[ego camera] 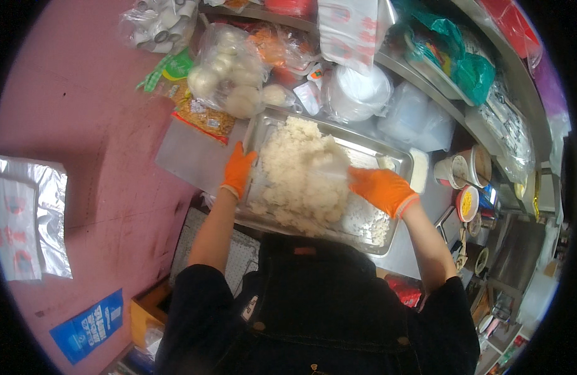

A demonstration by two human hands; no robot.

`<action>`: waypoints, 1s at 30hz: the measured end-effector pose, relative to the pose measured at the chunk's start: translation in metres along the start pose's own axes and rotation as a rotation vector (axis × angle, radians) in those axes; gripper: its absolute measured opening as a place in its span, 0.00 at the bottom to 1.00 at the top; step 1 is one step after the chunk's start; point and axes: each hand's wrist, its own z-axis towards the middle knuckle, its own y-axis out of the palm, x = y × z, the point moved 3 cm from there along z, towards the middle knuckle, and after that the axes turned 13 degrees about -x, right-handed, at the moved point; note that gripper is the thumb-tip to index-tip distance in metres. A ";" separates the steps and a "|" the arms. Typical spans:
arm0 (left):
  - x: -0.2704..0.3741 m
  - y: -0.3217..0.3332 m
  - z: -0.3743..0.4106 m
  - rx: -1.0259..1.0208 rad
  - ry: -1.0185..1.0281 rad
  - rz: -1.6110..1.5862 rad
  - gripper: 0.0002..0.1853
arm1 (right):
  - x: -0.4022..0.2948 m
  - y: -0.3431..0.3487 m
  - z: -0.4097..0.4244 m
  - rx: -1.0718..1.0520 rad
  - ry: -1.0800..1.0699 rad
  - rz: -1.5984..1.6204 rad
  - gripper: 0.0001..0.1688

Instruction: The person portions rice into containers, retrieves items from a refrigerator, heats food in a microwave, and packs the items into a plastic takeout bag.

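Note:
A large heap of cooked white rice (297, 173) fills the left and middle of a steel tray (408, 164) on a metal counter. My left hand (239, 171), in an orange glove, rests on the tray's left rim with the thumb and fingers apart. My right hand (382, 187), gloved too, is over the right part of the tray, closed on a pale, blurred flat tool, perhaps a rice paddle (328, 171), whose blade is against the rice. Loose grains lie at the tray's lower right.
Behind the tray stand a bag of peeled onions (229, 70), a white round tub (358, 89) and clear plastic containers (417, 117). A bag of yellow dry food (206, 119) lies at the left. Tubs (451, 171) and a bowl of yellow bits (466, 204) stand at the right.

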 end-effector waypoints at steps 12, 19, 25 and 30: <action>-0.012 0.003 0.004 0.218 0.040 0.390 0.29 | -0.037 0.031 0.147 -0.161 0.218 -0.003 0.29; -0.016 0.006 0.016 0.253 0.182 0.624 0.24 | -0.020 0.082 -0.009 -0.164 0.328 0.037 0.27; -0.047 -0.002 0.025 0.238 0.266 0.629 0.25 | 0.012 0.092 0.050 0.013 0.166 -0.016 0.28; 0.004 -0.004 -0.022 0.039 0.127 0.334 0.30 | -0.013 0.053 -0.032 -0.080 0.272 0.073 0.31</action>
